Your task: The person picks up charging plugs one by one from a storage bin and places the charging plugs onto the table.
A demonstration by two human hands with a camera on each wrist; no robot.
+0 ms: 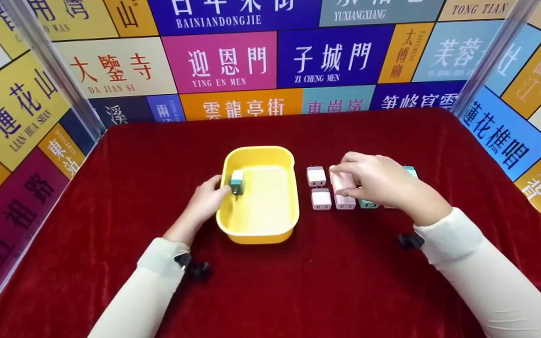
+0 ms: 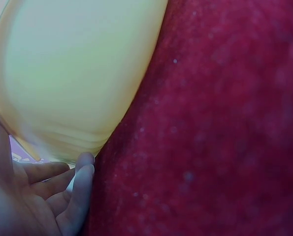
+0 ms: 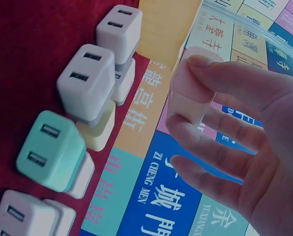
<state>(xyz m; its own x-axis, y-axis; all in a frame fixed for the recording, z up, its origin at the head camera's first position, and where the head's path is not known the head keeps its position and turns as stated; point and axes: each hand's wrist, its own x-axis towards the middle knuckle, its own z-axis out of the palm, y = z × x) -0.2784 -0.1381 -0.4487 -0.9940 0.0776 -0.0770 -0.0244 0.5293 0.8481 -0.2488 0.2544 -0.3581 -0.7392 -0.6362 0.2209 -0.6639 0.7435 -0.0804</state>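
Note:
My left hand (image 1: 207,199) grips the left wall of a yellow tub (image 1: 258,238), thumb at the rim; in the left wrist view its fingers (image 2: 80,196) lie against the outside. A white-and-teal charger (image 1: 236,180) rests inside the tub along that wall. To the right of the tub, my right hand (image 1: 378,180) pinches a pink charger (image 3: 183,96) between thumb and fingers, raised off the cloth in the right wrist view. Beside it stand several two-port plug chargers: white ones (image 1: 321,199), another pink one (image 1: 345,203) and a mint green one (image 3: 50,150).
Dark red velvet cloth (image 1: 261,286) covers the table. Behind it rises a backdrop of coloured panels (image 1: 226,61) with lettering. Clear posts (image 1: 489,61) stand near the back corners. The right hand hides part of the charger rows.

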